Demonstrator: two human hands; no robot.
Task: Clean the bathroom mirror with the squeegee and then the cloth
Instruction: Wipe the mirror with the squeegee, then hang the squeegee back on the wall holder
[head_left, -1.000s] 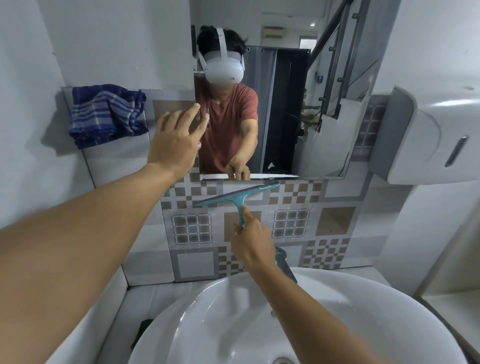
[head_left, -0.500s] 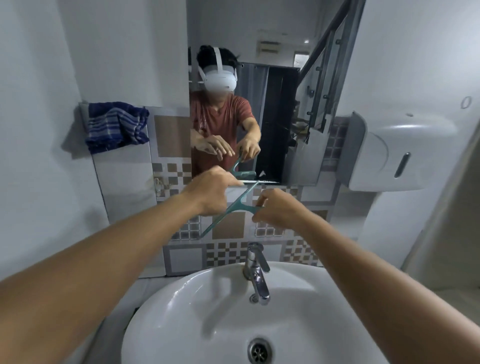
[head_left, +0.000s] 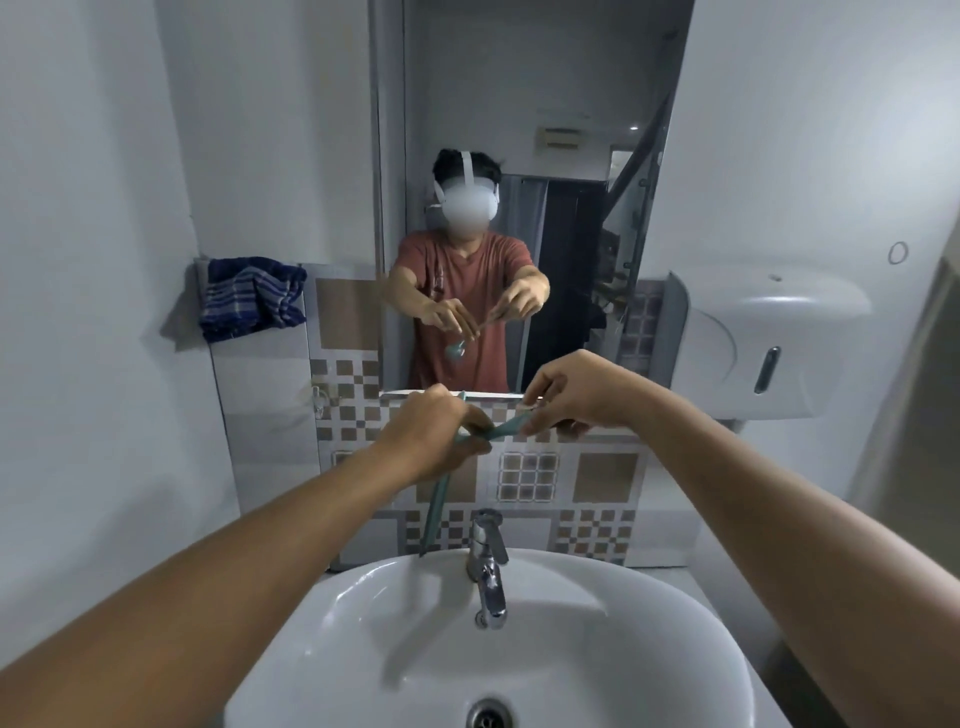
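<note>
A teal squeegee (head_left: 435, 506) is held in front of the tiled wall, just below the mirror (head_left: 530, 130). My left hand (head_left: 434, 436) is closed around its middle, and the blade hangs down toward the sink. My right hand (head_left: 576, 392) pinches the other end of the squeegee at the mirror's lower edge. A blue checked cloth (head_left: 252, 296) lies bunched on top of the tiled ledge at the left, apart from both hands. The mirror reflects a person in a red shirt with both hands together.
A white sink (head_left: 649, 649) with a chrome tap (head_left: 488, 566) is directly below my arms. A white paper dispenser (head_left: 769, 343) is mounted on the wall at the right. Patterned tiles (head_left: 602, 478) cover the wall behind the tap.
My left hand dropped from the mirror's side and took hold of the squeegee together with the right hand. The squeegee turned, its blade now hanging downward. The view pulled back and down.
</note>
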